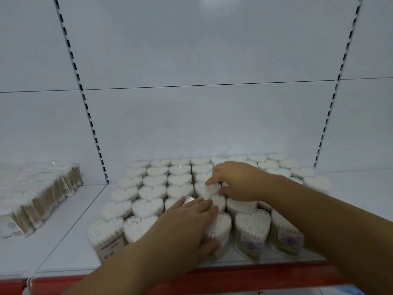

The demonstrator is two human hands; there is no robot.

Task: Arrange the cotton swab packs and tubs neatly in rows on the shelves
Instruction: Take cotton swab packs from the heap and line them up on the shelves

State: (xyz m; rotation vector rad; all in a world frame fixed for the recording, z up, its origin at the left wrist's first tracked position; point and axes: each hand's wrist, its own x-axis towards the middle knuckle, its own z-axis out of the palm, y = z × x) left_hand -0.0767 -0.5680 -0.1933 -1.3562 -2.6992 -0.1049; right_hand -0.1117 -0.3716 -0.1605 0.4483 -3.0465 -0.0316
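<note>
Though packed among heart tubs [153, 191] on the shelf [70, 237], one tub [204, 189] is pinched by the right hand [238, 184]; just nearer, the left hand [187, 220] lies spread flat, hiding tubs beneath. Far left of it, swab packs [40, 196] blur.

White shelf [70, 241] packed with heart-shaped tubs [153, 191] of swabs, lined up in rows going back to the back panel [191, 60]. Left hand [187, 226] lies flat on top of the tubs near the front, fingers straight, thumb against the side of the front tub [221, 228]. Right hand [236, 182] reaches further in and pinches a middle tub [205, 189] between finger and thumb. Off to the left, well apart, sit the swab packs [38, 199], a bit blurry. Shelf has a red edge [234, 275].
</note>
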